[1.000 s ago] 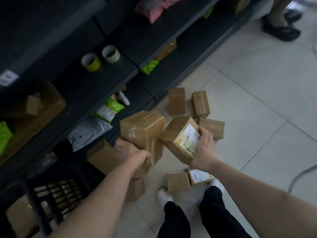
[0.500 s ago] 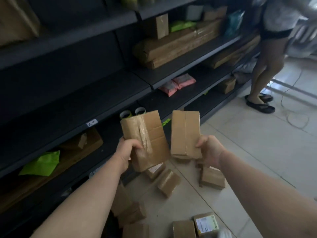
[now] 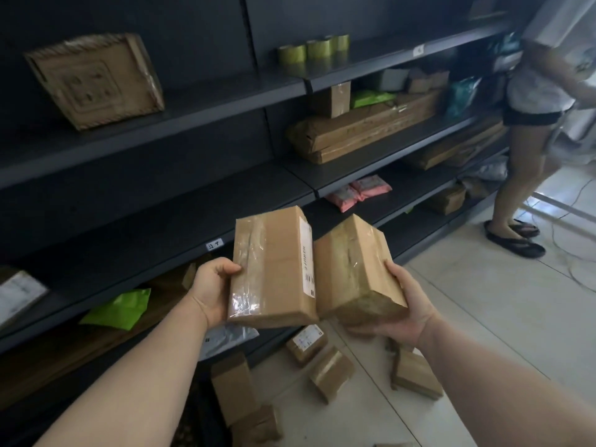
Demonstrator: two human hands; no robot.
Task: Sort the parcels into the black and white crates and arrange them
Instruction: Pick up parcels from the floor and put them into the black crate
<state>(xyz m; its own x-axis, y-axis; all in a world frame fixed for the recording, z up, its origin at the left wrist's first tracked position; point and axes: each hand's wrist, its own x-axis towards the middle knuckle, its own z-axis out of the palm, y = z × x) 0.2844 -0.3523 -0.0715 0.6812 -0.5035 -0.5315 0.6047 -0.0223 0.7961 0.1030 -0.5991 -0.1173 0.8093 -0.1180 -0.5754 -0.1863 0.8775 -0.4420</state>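
I hold two brown cardboard parcels side by side in front of the dark shelving, chest high. My left hand point(image 3: 214, 287) grips the left edge of a taped parcel point(image 3: 274, 269) with a white label strip down its right side. My right hand point(image 3: 401, 309) cups a second taped parcel point(image 3: 356, 272) from below and from the right. The two parcels touch along their inner edges. Several smaller parcels point(image 3: 330, 372) lie on the tiled floor below my hands. No black or white crate shows in this frame.
Dark metal shelves point(image 3: 180, 201) run along the left, carrying boxes, pink pouches point(image 3: 358, 190), green bags point(image 3: 119, 309) and tape rolls point(image 3: 312, 48). Another person point(image 3: 529, 130) stands at the far right on the pale tiled floor point(image 3: 500, 317), near loose cables.
I have risen from looking down at the floor to facing the shelves. Both parcels came up with my hands, and the right parcel has tilted so its end faces me.
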